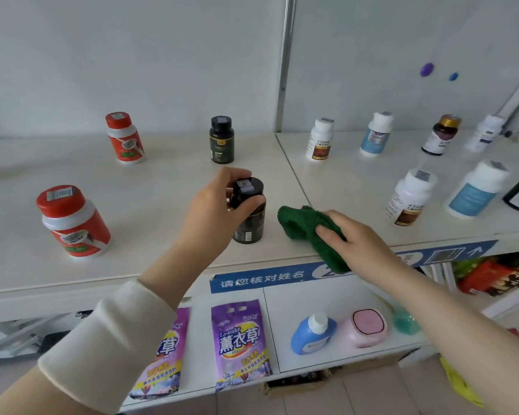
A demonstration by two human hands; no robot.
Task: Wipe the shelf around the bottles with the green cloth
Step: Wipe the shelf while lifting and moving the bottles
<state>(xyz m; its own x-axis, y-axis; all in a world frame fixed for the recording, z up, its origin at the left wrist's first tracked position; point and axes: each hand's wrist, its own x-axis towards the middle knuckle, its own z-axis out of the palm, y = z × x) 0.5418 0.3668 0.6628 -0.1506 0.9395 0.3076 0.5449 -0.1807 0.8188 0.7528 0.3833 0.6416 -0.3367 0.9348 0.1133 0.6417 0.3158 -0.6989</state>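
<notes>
A white shelf (168,259) carries several bottles. My left hand (215,211) grips the cap of a black bottle (250,223) standing near the shelf's front edge. Just right of it, my right hand (357,238) holds the crumpled green cloth (304,226) down on the shelf; part of the cloth hangs over the front edge. A second black bottle (221,139) stands behind. Two red-and-white bottles (72,223) (124,138) stand to the left.
White and blue bottles (409,196) (474,190) (319,139) (375,134) and a dark brown one (441,134) fill the right half of the shelf. A lower shelf holds purple detergent bags (240,342), a blue bottle (312,333) and a pink container (364,327). A wall stands behind.
</notes>
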